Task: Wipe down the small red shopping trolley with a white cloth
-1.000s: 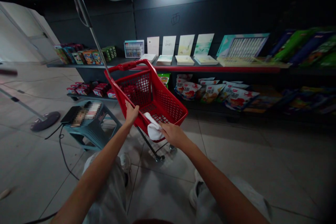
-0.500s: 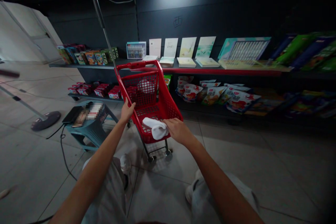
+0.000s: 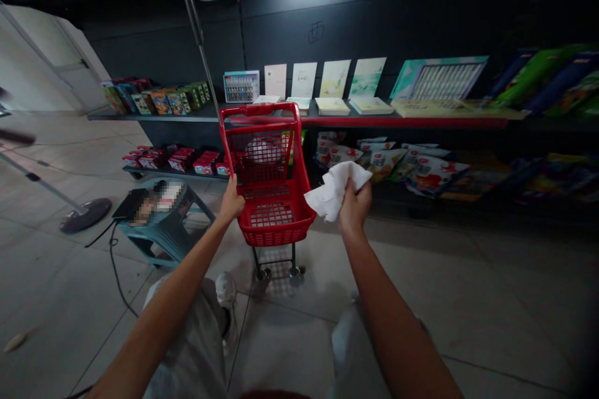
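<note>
A crumpled white cloth (image 3: 331, 192) sits bunched in the right hand (image 3: 355, 206); its fingers (image 3: 354, 194) are closed firmly around one end, so the soft folds spill out toward a red wheeled shopping basket (image 3: 299, 212). The cloth is held up in the air at the basket's right wall; whether they touch, the view cannot tell. The left hand (image 3: 231, 201) is closed on the basket's left edge, a grip that seems to keep the basket upright and steady on the tile floor (image 3: 421, 280); part of that hand is hidden behind the rim.

Behind the basket runs a dark shelf (image 3: 402, 123) with a red front edge; pale cards (image 3: 335, 78) stand against the wall along it, faces outward, as a display would have them. Foil snack bags (image 3: 388, 165) lean on the shelf below; their print is too small to read. A drawn mark (image 3: 316, 31) on the wall resembles the character 西. To the left, a teal plastic stool (image 3: 161, 243) carries a dark tablet (image 3: 130, 204) beside a pixelated patch.
</note>
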A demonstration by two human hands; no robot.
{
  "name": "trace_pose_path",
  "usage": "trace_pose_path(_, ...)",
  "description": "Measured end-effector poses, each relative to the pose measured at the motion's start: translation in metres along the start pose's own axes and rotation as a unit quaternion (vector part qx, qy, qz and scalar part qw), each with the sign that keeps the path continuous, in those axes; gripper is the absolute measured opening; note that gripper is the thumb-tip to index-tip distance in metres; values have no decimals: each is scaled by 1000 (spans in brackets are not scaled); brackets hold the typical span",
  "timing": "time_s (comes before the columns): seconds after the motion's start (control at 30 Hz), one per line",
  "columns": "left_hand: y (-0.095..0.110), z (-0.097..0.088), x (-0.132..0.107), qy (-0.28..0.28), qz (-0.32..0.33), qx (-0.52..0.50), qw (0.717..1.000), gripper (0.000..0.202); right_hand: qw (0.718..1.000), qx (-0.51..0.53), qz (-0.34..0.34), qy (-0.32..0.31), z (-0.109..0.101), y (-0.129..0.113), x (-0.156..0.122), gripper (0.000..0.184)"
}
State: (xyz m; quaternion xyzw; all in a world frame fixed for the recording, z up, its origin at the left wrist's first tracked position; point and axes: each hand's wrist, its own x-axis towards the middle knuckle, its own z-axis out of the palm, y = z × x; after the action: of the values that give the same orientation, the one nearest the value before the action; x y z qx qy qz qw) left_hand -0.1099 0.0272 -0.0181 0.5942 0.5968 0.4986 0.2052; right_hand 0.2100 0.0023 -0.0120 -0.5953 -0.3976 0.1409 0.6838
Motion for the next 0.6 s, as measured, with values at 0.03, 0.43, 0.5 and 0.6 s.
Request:
trace_pose_path(0.03, -1, 0, 2, -9, -3, -5, 1000, 80, 1000, 14, 9, 5, 4, -1, -1, 44)
trace_pose_path(0.43, -3, 4, 7, -36, 18, 57, 998, 80, 747, -346, -189, -535, 47, -51, -106, 32)
trace_pose_path(0.5, -2, 1, 6, -46, 6, 89, 995, 81, 797, -341, -140, -479, 46, -53, -94, 34)
trace_pose_path(0.6, 2, -1, 4, -67, 12, 124, 990, 75, 899, -310, -105, -293, 42, -61, -58, 38)
